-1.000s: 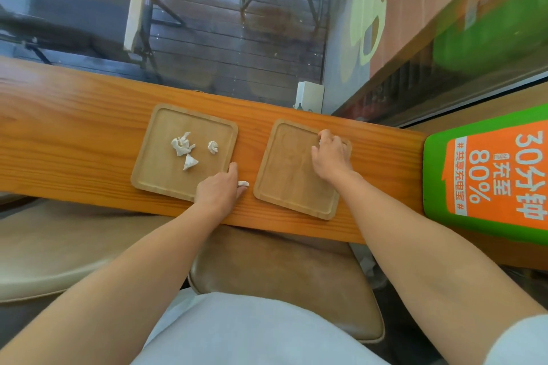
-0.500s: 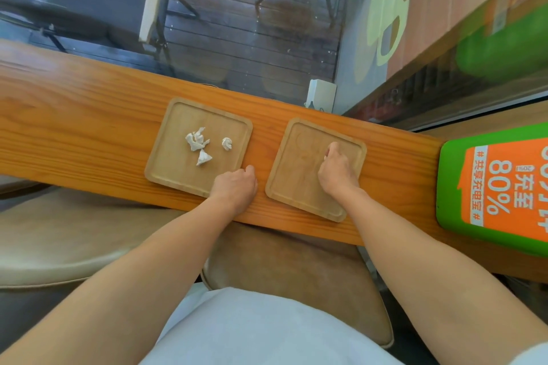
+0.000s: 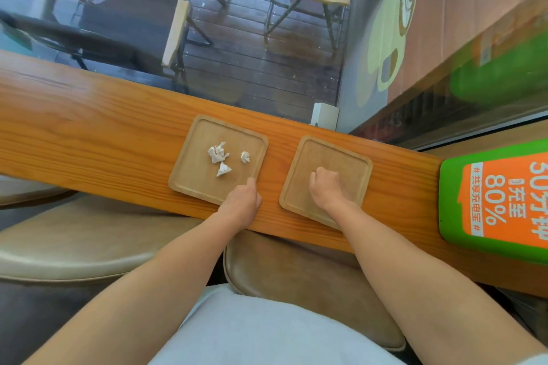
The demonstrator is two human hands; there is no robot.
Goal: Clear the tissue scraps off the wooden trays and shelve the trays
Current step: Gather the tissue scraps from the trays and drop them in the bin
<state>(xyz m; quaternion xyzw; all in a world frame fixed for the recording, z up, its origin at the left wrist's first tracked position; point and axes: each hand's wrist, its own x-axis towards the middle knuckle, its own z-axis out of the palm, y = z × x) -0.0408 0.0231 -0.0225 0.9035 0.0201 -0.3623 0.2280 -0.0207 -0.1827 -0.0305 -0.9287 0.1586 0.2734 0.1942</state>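
Observation:
Two square wooden trays lie side by side on a wooden counter [image 3: 89, 133]. The left tray [image 3: 194, 187] holds three crumpled white tissue scraps [image 3: 218, 152], near its middle. The right tray [image 3: 351, 161] shows no scraps. My left hand [image 3: 241, 204] rests at the near right corner of the left tray. Its fingers are curled, and the small scrap it pinched earlier is hidden inside them. My right hand [image 3: 327, 187] sits as a closed fist on the near middle of the right tray; nothing shows in it.
A green and orange sign [image 3: 498, 201] stands at the counter's right end. A small white box [image 3: 324, 115] sits at the far edge against a window. Tan padded stools [image 3: 296, 270] are under the near edge. Chairs stand outside the glass.
My right hand slid from the right tray's far corner to its near middle and closed into a fist. The small scrap by my left fingertips is no longer visible. The view shifted.

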